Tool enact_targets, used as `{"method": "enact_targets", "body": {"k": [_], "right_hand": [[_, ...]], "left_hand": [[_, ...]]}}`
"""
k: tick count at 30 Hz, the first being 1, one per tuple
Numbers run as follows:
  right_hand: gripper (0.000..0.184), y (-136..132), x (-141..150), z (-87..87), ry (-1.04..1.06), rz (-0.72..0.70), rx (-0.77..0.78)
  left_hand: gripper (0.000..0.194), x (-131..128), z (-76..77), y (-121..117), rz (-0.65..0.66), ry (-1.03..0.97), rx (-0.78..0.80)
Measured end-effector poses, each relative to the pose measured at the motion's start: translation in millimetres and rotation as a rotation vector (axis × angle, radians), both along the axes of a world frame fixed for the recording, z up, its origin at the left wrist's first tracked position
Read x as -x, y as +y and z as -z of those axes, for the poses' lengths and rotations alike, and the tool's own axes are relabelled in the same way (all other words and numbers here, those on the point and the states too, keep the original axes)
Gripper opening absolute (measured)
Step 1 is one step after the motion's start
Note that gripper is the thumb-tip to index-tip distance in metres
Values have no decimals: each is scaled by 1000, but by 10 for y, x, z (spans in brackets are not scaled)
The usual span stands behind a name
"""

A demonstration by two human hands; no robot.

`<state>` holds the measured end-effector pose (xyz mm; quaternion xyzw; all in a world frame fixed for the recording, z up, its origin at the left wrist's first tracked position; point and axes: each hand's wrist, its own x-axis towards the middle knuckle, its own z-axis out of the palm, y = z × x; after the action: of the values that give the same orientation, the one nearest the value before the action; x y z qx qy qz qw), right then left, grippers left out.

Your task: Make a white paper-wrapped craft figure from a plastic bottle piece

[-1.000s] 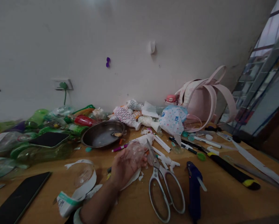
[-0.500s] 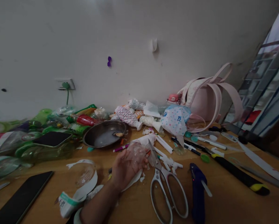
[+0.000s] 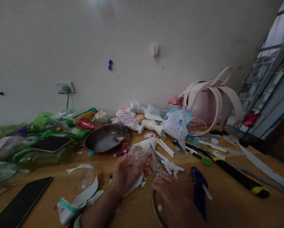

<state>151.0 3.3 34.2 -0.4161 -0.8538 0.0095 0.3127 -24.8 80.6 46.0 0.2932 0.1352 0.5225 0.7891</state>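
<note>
My left hand (image 3: 125,172) rests on the wooden table (image 3: 227,202), fingers curled around a clear crumpled plastic piece (image 3: 137,155) that lies on white paper scraps. Low in the frame, my right hand (image 3: 174,198) lies over the handles of the large scissors (image 3: 155,161); its fingers are blurred, so a grip is unclear. The scissor blades point away toward the white sticks (image 3: 166,147). A blue glue gun (image 3: 199,190) sits just right of that hand.
A metal pan (image 3: 105,139) stands behind my left hand, with green plastic bottles (image 3: 44,133) and a phone (image 3: 50,143) to the left. Another phone (image 3: 21,202) lies at the front left beside a cut bottle (image 3: 82,183). A pink backpack (image 3: 208,101), pens and a black-yellow knife (image 3: 237,177) fill the right.
My right hand has come into view from below and now covers the scissor handles. The left hand stays on the clear plastic piece.
</note>
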Motion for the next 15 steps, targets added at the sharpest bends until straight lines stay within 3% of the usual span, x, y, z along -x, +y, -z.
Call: {"method": "enact_targets", "body": {"k": [3,4,6,10,15], "right_hand": [[24,-42,-47,166,-185,223,8],[30,-64,-51,230,-233,331,56],[34,-72,-26,325,-242,399,148],[17,38,115,322,-47,477,376],[11,-7,164,212,294,529,399]], "left_hand": [[35,-14,4,2,3,2,10],[36,-20,4,2,0,3,11],[37,-29,1,1,-10,10,7],[37,-29,-29,-14,-11,42,-10],[30,-17,-32,-17,-15,-21,-40]]}}
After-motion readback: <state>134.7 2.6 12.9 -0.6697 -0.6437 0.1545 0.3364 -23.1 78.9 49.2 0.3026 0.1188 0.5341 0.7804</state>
